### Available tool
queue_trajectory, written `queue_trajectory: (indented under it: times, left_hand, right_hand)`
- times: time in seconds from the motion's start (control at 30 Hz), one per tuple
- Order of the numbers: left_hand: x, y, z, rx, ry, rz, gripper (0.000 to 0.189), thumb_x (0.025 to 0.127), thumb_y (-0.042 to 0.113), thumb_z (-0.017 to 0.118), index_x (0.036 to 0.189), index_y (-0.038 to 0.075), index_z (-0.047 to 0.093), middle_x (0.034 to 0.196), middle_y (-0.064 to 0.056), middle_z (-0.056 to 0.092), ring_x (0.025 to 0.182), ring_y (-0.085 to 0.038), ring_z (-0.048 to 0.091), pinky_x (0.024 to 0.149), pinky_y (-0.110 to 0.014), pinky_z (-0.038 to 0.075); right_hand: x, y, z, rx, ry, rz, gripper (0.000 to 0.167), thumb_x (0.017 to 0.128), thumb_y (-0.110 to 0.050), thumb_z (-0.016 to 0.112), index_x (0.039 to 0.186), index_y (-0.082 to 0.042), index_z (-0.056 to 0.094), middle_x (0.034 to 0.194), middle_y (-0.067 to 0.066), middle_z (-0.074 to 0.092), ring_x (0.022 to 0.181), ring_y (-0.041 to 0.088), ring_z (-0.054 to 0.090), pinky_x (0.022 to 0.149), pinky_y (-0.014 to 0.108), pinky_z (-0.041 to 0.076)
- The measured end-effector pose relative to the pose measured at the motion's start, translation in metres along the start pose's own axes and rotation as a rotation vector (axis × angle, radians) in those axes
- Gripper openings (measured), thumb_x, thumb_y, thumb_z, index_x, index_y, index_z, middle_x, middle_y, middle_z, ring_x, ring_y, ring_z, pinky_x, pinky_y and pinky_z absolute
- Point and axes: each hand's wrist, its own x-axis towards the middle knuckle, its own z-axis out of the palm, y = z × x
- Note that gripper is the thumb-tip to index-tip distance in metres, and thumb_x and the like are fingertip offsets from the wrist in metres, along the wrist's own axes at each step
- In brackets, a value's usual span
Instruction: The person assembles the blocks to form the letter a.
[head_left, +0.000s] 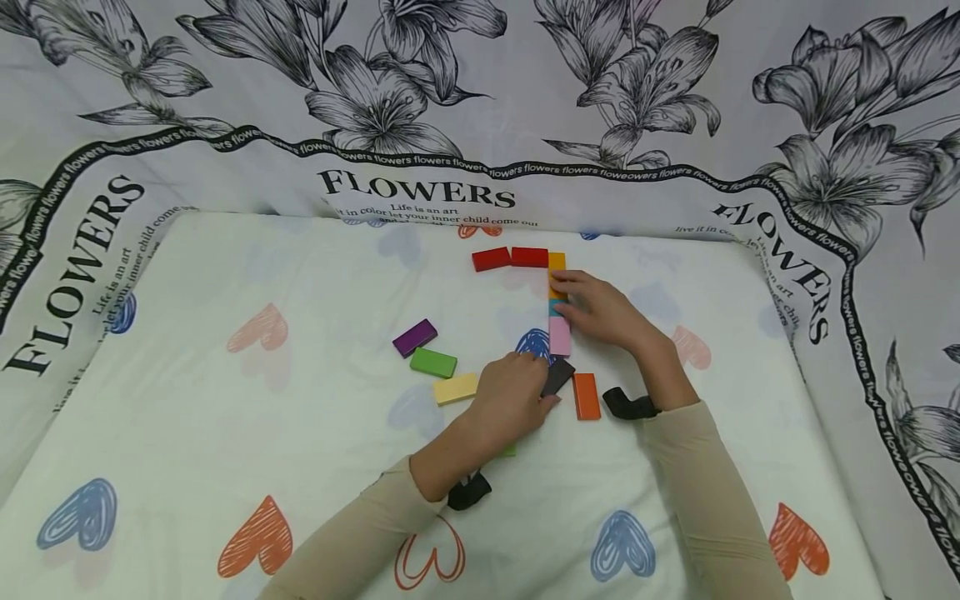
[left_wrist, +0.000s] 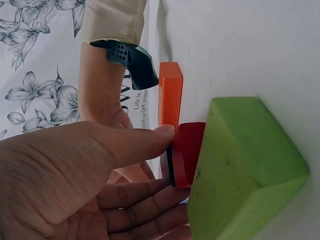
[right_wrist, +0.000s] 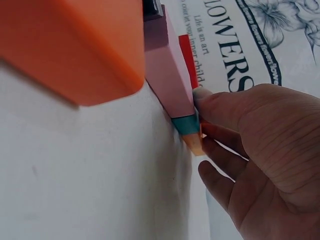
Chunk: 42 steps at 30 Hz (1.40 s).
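My left hand [head_left: 510, 396] reaches in palm down, thumb and fingertips at the edges of a black block [head_left: 557, 377], pinching it. Beside those fingers stands a red block [left_wrist: 189, 155], hidden under the hand from above. A green block [left_wrist: 235, 165] lies close under the left wrist. Relaxed fingers of my right hand [head_left: 603, 310] touch the right side of a straight row: a yellow-orange block [head_left: 557, 261], a teal block [head_left: 555, 307] and a pink block [head_left: 560, 337]. In the right wrist view the right thumb tip is next to the pink block and the fingertips are near the yellow-orange one.
Two red blocks [head_left: 510, 258] extend left from the row's far end. An orange block [head_left: 587, 396] lies below the black one. Purple [head_left: 415, 338], green [head_left: 433, 362] and yellow [head_left: 455, 389] blocks curve along the left. A heart-patterned cloth [head_left: 337, 500] lies underneath.
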Motion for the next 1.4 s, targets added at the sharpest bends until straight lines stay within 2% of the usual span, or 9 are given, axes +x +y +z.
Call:
queue_trajectory:
  times: [0.27, 0.47, 0.57, 0.67, 0.77, 0.97, 1.1, 1.4]
  left_hand:
    - [0.005, -0.004, -0.004, -0.099, 0.005, -0.005, 0.032, 0.096, 0.035, 0.078, 0.112, 0.007, 0.077, 0.093, -0.003, 0.074, 0.080, -0.015, 0.061, 0.065, -0.027, 0.051]
    - [0.006, -0.011, -0.014, -0.145, 0.015, 0.010, 0.027, 0.095, 0.030, 0.080, 0.112, 0.009, 0.080, 0.092, -0.002, 0.074, 0.080, -0.014, 0.059, 0.064, -0.026, 0.046]
    - [0.005, -0.019, -0.020, -0.167, 0.022, 0.011, 0.027, 0.095, 0.029, 0.079, 0.115, 0.011, 0.080, 0.097, -0.003, 0.075, 0.084, -0.015, 0.061, 0.068, -0.028, 0.050]
    - [0.003, -0.030, -0.027, -0.197, 0.024, -0.005, 0.031, 0.095, 0.029, 0.079, 0.121, 0.011, 0.079, 0.104, -0.005, 0.076, 0.091, -0.016, 0.064, 0.078, -0.030, 0.055]
    - [0.002, -0.041, -0.035, -0.226, 0.052, -0.017, 0.033, 0.095, 0.028, 0.080, 0.123, 0.010, 0.079, 0.107, -0.006, 0.077, 0.094, -0.018, 0.066, 0.085, -0.033, 0.057]
    - [0.004, -0.059, -0.043, -0.263, 0.116, -0.035, 0.032, 0.096, 0.025, 0.079, 0.123, 0.008, 0.079, 0.110, -0.008, 0.077, 0.099, -0.020, 0.068, 0.089, -0.035, 0.059]
    - [0.013, -0.065, -0.045, -0.251, 0.128, -0.072, 0.033, 0.097, 0.024, 0.078, 0.126, 0.009, 0.077, 0.112, -0.008, 0.076, 0.103, -0.021, 0.067, 0.093, -0.035, 0.059]
    - [0.046, -0.066, -0.057, -0.196, 0.090, -0.073, 0.034, 0.099, 0.021, 0.076, 0.129, 0.007, 0.074, 0.112, -0.012, 0.074, 0.100, -0.025, 0.063, 0.096, -0.037, 0.057]
  right_hand:
    - [0.001, 0.002, -0.002, -0.008, 0.012, -0.010, 0.052, 0.107, -0.019, 0.062, 0.156, -0.006, 0.051, 0.167, 0.014, 0.045, 0.158, 0.037, 0.038, 0.130, 0.056, 0.032]
    - [0.002, 0.004, -0.004, 0.005, 0.027, -0.021, 0.052, 0.107, -0.019, 0.063, 0.156, -0.006, 0.051, 0.167, 0.014, 0.045, 0.158, 0.037, 0.038, 0.130, 0.057, 0.031]
    - [0.003, 0.005, -0.003, 0.022, 0.018, -0.014, 0.051, 0.107, -0.019, 0.063, 0.156, -0.006, 0.051, 0.168, 0.014, 0.044, 0.159, 0.037, 0.037, 0.130, 0.056, 0.032]
    - [0.004, 0.005, -0.003, 0.024, 0.014, -0.015, 0.052, 0.107, -0.019, 0.063, 0.156, -0.007, 0.052, 0.167, 0.014, 0.045, 0.158, 0.038, 0.038, 0.129, 0.057, 0.032]
    - [0.005, 0.004, -0.003, 0.016, 0.019, -0.017, 0.052, 0.106, -0.021, 0.064, 0.155, -0.007, 0.052, 0.167, 0.015, 0.045, 0.158, 0.038, 0.039, 0.129, 0.058, 0.032]
    - [0.005, 0.003, -0.002, 0.026, 0.015, -0.004, 0.053, 0.106, -0.023, 0.065, 0.155, -0.008, 0.052, 0.167, 0.013, 0.046, 0.158, 0.037, 0.039, 0.129, 0.057, 0.032]
    - [0.004, 0.003, 0.000, 0.034, 0.004, 0.003, 0.053, 0.106, -0.023, 0.064, 0.156, -0.009, 0.051, 0.168, 0.013, 0.045, 0.158, 0.037, 0.038, 0.129, 0.057, 0.032]
    - [-0.002, 0.001, 0.002, 0.057, 0.007, 0.025, 0.053, 0.106, -0.022, 0.065, 0.156, -0.012, 0.052, 0.168, 0.009, 0.044, 0.160, 0.035, 0.036, 0.129, 0.056, 0.032]
